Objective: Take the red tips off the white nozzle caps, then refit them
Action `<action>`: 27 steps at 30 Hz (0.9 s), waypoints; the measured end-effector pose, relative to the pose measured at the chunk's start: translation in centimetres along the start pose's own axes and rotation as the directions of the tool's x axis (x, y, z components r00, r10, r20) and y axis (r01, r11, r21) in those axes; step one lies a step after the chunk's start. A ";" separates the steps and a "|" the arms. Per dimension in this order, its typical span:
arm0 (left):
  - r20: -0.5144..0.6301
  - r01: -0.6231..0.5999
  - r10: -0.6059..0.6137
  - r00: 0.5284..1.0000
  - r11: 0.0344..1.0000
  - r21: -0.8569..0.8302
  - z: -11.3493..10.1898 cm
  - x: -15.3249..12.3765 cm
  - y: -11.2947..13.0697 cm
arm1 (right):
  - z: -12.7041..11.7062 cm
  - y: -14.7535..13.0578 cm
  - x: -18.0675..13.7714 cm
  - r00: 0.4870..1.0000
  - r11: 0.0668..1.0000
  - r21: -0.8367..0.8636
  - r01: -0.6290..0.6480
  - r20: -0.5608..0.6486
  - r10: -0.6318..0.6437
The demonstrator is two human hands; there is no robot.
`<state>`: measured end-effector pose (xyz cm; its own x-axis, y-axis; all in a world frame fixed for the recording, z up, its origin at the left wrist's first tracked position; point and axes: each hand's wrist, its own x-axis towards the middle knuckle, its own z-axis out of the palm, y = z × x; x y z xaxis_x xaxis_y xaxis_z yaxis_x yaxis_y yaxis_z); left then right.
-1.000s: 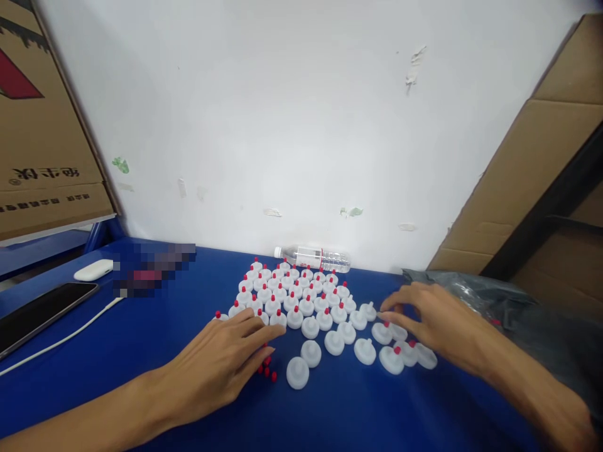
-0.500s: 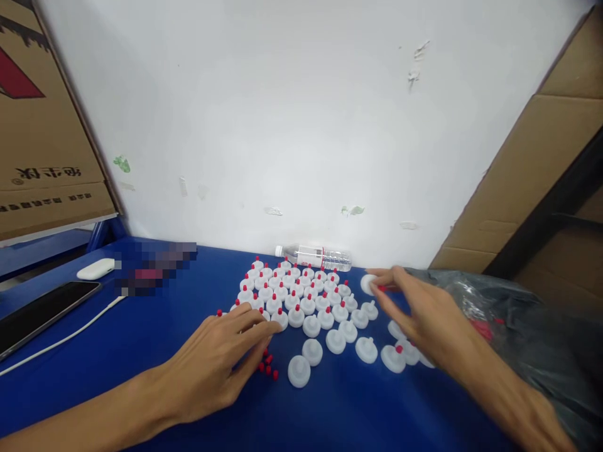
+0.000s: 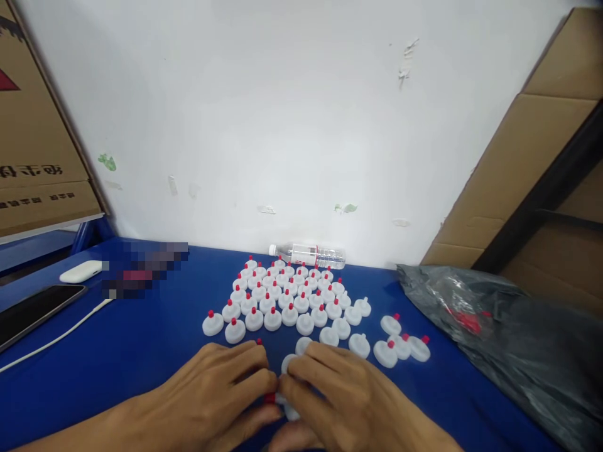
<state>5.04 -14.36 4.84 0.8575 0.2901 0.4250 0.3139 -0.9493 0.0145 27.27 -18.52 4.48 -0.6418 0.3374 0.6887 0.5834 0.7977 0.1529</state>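
Note:
My left hand (image 3: 217,389) and my right hand (image 3: 346,389) meet close to me at the bottom middle. Pinched in the left fingers is a small red cap (image 3: 270,398). The right fingers are closed round a white spouted lid (image 3: 291,412), partly hidden by them, its spout pointing at the red cap. Whether the two touch is hard to see. Just beyond my hands stand many white lids with red caps on their spouts (image 3: 272,319). Nearer and to the right are several white lids with bare spouts (image 3: 360,345).
A clear plastic bottle (image 3: 308,255) lies against the wall. To the right, a grey plastic bag (image 3: 532,339) carries a clear bag with red pieces (image 3: 466,319). On the left lie a phone (image 3: 38,311), a white case (image 3: 81,272) and a white cable (image 3: 70,338).
My right hand has come from the far right to the middle with the white lid. My left hand has moved slightly right and nearer to me, now holding a red cap. The view has shifted slightly.

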 end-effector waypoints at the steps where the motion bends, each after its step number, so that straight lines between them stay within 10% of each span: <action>1: 0.004 -0.009 0.009 1.000 1.000 -0.003 0.0 0.0 0.1 | 0.1 -0.1 0.1 1.000 1.000 0.003 0.005 -0.006 -0.005; 7: 0.015 -0.007 0.008 1.000 0.996 -0.093 0.0 -0.2 -0.4 | -0.8 2.4 -0.5 0.999 0.998 -0.055 0.019 0.040 -0.017; 10: -0.024 0.112 -0.115 0.993 0.989 -0.101 0.0 -0.4 -1.6 | -3.3 6.2 -2.1 0.980 0.974 -0.166 -0.152 0.101 0.170; 15: 0.022 0.241 -0.240 0.970 0.968 -0.066 0.7 -0.3 -3.0 | -7.2 10.9 -4.3 0.801 0.840 -0.258 -0.478 0.263 0.537; 27: 0.064 0.301 -0.300 0.952 0.953 -0.012 1.4 -0.4 -3.2 | -7.8 12.2 -5.7 0.531 0.675 -0.259 -0.691 0.452 0.717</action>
<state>4.31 -11.30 3.39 0.7481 0.5687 0.3419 0.5527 -0.8192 0.1531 41.91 -14.65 7.97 -0.1473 0.9769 0.1550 0.9661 0.1757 -0.1892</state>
